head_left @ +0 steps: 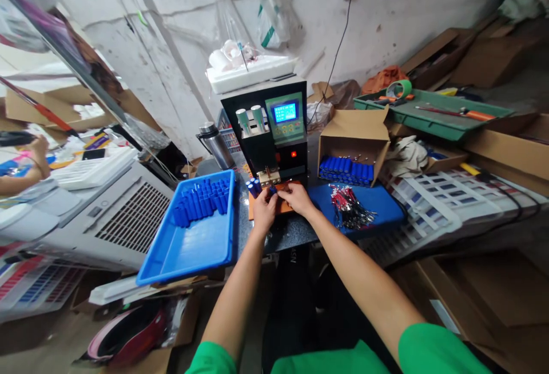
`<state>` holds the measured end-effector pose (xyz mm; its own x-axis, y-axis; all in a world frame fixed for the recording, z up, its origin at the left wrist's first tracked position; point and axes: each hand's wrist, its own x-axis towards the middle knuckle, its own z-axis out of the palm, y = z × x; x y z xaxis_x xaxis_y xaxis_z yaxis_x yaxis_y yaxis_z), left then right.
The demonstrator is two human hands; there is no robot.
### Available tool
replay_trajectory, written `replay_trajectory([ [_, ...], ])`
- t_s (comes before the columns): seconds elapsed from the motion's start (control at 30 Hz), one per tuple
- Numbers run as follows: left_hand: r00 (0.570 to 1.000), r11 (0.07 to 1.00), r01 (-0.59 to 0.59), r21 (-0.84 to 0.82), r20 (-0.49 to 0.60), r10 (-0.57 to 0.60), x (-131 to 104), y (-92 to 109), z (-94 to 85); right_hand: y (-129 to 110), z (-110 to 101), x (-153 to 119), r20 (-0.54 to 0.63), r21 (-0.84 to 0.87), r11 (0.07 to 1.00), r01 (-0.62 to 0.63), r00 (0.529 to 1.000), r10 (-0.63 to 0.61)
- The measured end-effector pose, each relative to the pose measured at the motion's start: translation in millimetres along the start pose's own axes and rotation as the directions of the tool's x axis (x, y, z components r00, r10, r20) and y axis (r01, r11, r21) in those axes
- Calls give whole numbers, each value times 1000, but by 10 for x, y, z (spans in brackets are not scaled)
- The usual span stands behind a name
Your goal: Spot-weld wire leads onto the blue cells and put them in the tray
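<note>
Both hands work close together at the foot of a black spot welder (285, 154) with a lit screen. My left hand (265, 210) is closed on a blue battery cell (273, 190), mostly hidden by the fingers, under the welder's electrodes (269, 176). Just right of it, my right hand (297, 198) pinches something too small to make out. Beneath the hands lies an orange-brown board (283, 207). A few more blue cells (254, 187) stand beside my left hand.
Left is a blue tray (195, 248) of blue cells. On the right, a cardboard box (354, 125) holds more cells, before it a bundle of red and black wire leads (349, 208). A steel flask (217, 144) stands behind. Another person's hand (38, 154) shows far left.
</note>
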<state>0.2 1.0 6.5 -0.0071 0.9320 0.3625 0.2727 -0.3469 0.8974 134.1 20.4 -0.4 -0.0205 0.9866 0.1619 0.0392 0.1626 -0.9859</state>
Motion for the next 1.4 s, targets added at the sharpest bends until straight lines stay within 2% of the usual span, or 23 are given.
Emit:
replay_trajectory([
  [0.27,999,998,36,-57,37,-34,55,83,-18,-113,-82,-13,82,211,963,-165,985,151],
  [0.8,997,998,64,-21,39,-63,35,90,-35,-141,-109,-24,60,296,938,-181,983,171],
  [0.9,998,998,62,-27,-3,-62,-6,107,-71,-150,-114,-28,62,300,937,-180,984,170],
  [1.0,995,998,57,42,-86,-53,-120,128,-155,-160,-118,-34,63,298,938,-179,984,168],
  [1.07,995,990,16,142,-98,-2,-218,149,-222,-166,-120,-39,62,298,938,-174,985,163],
  [1.17,989,927,-135,349,-12,148,-334,174,-298,-176,-120,-47,61,305,937,-170,985,158],
  [1.23,979,879,-198,433,43,199,-366,171,-314,-182,-119,-50,56,308,936,-173,985,164],
  [1.3,981,874,-192,447,57,186,-371,149,-305,-189,-119,-51,53,310,934,-177,984,169],
  [1.4,992,921,-126,369,24,127,-360,119,-261,-202,-134,-57,68,316,933,-171,985,157],
])
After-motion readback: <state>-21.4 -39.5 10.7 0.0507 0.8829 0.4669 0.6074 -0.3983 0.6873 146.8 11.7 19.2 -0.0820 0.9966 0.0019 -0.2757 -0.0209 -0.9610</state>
